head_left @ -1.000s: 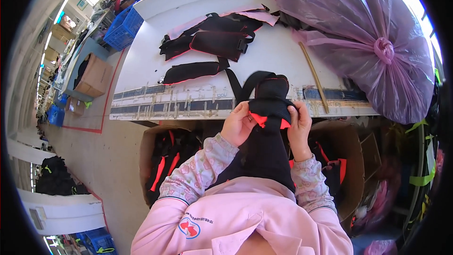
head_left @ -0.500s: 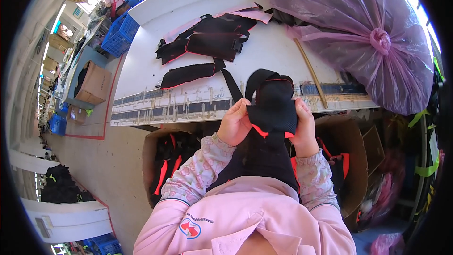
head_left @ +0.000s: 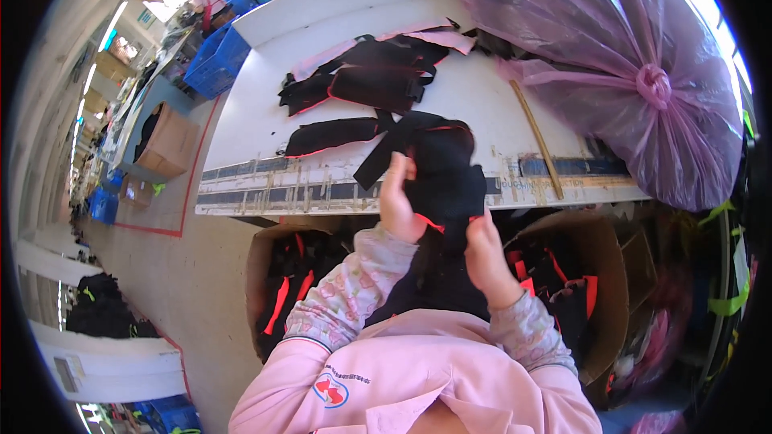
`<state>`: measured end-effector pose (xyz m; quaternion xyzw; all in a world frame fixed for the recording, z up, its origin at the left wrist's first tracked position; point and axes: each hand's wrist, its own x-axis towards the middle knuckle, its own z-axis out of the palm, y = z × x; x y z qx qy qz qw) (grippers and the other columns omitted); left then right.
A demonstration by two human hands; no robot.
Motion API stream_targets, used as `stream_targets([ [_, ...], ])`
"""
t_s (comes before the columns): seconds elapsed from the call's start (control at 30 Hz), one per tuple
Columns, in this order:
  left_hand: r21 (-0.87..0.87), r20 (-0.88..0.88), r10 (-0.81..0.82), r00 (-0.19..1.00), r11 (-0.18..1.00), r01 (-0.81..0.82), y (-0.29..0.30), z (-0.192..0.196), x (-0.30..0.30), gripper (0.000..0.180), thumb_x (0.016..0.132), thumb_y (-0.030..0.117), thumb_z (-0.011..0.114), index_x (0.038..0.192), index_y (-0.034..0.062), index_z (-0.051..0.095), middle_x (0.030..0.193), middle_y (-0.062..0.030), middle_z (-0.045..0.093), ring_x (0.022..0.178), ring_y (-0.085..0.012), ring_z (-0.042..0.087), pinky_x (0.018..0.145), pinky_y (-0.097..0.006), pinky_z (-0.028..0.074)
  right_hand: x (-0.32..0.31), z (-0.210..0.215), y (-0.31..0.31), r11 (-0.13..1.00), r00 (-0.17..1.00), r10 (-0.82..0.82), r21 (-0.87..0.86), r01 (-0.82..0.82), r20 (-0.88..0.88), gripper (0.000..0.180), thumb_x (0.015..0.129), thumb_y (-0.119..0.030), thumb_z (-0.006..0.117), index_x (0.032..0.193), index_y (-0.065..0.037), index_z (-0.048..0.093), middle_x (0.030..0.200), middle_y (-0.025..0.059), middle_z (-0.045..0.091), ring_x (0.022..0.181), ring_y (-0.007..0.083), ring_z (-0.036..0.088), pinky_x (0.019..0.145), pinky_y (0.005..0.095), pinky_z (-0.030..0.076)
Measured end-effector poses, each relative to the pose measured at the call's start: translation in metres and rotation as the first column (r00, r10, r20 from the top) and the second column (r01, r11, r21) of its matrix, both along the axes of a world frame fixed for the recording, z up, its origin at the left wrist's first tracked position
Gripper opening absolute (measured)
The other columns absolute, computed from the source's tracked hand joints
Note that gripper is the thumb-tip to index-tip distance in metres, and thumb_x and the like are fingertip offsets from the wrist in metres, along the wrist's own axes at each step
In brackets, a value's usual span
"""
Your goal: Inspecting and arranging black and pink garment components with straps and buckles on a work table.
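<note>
Both my hands hold a black fabric piece (head_left: 446,169) with red trim and black straps, lifted just above the near edge of the white table (head_left: 338,72). My left hand (head_left: 400,201) grips its left side with fingers raised along the cloth. My right hand (head_left: 485,253) holds the lower right part, lower down near my lap. A black strap (head_left: 378,157) trails from the piece onto the table. More black cloth hangs below the piece between my forearms.
Black and pink fabric pieces (head_left: 362,80) lie piled on the table. A large tied pink plastic bag (head_left: 619,64) fills the right side, with a wooden stick (head_left: 537,141) beside it. Cardboard boxes (head_left: 277,289) of black-and-red pieces stand under the table edge. Blue crates (head_left: 217,52) sit far left.
The fabric piece has been lifted and turned; my left hand rose along its left side while my right hand dropped lower toward my lap.
</note>
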<state>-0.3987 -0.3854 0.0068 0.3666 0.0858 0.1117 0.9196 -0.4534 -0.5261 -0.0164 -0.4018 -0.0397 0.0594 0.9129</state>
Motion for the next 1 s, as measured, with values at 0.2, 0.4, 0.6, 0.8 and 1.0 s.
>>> stream_targets([
  [0.2, 0.856, 0.517, -0.115, 0.848, 0.077, -0.511, -0.004, 0.008, 0.007, 0.019, 0.084, 0.014, 0.063, 0.098, 0.0021, 0.058, 0.094, -0.0132, 0.057, 0.089, -0.0313, 0.054, 0.080, -0.036, 0.042, 0.002, 0.027, -0.006, 0.830, 0.992, -0.124, -0.546, 0.117, 0.023, 0.035, 0.087, -0.012, 0.060, 0.117, -0.002, 0.045, 0.092, 0.0036, 0.058, 0.068, 0.0086, 0.055, 0.049, 0.0214, 0.046],
  [0.4, 0.583, -0.122, -0.553, 0.824, 0.632, 0.511, -0.001, -0.007, -0.004, 0.025, 0.094, 0.026, 0.053, 0.104, 0.0034, 0.051, 0.094, -0.0020, 0.055, 0.088, -0.0081, 0.051, 0.079, -0.024, 0.043, -0.005, 0.035, -0.011, 0.566, 0.930, -0.068, -0.754, 0.334, 0.361, 0.046, 0.080, -0.017, 0.070, 0.114, 0.003, 0.045, 0.088, 0.0168, 0.065, 0.074, 0.0248, 0.065, 0.067, 0.0333, 0.051],
  [0.6, 0.591, -0.058, -0.472, 0.880, 0.694, 0.411, 0.006, -0.013, 0.006, 0.015, 0.090, 0.019, 0.059, 0.092, 0.0041, 0.058, 0.090, -0.0023, 0.061, 0.081, -0.0109, 0.057, 0.075, -0.026, 0.046, 0.001, 0.028, -0.015, 0.421, 0.931, 0.090, -0.860, 0.286, 0.354, 0.060, 0.079, -0.031, 0.072, 0.118, 0.005, 0.044, 0.084, 0.0222, 0.064, 0.077, 0.0373, 0.065, 0.062, 0.0394, 0.051],
  [0.8, 0.938, 0.346, 0.121, 0.930, -0.018, -0.347, 0.040, 0.010, 0.074, 0.025, 0.078, 0.022, 0.068, 0.073, 0.0048, 0.051, 0.068, -0.0174, 0.056, 0.065, -0.0380, 0.058, 0.054, -0.040, 0.044, -0.018, 0.013, -0.007, 0.615, 0.960, 0.192, -0.787, 0.044, 0.205, 0.025, 0.089, -0.021, 0.058, 0.088, 0.003, 0.060, 0.059, 0.0190, 0.055, 0.048, 0.0300, 0.043, 0.048, 0.0368, 0.038],
  [1.0, 0.920, 0.391, 0.343, 0.854, -0.146, -0.363, 0.142, 0.029, 0.115, 0.032, 0.076, 0.020, 0.070, 0.068, 0.0010, 0.046, 0.062, -0.0137, 0.054, 0.053, -0.0289, 0.049, 0.054, -0.038, 0.041, -0.074, 0.049, -0.042, 0.780, 0.901, 0.386, -0.591, -0.204, 0.199, 0.022, 0.094, -0.016, 0.052, 0.092, 0.002, 0.064, 0.071, 0.0050, 0.064, 0.060, 0.0068, 0.052, 0.054, 0.0257, 0.044],
])
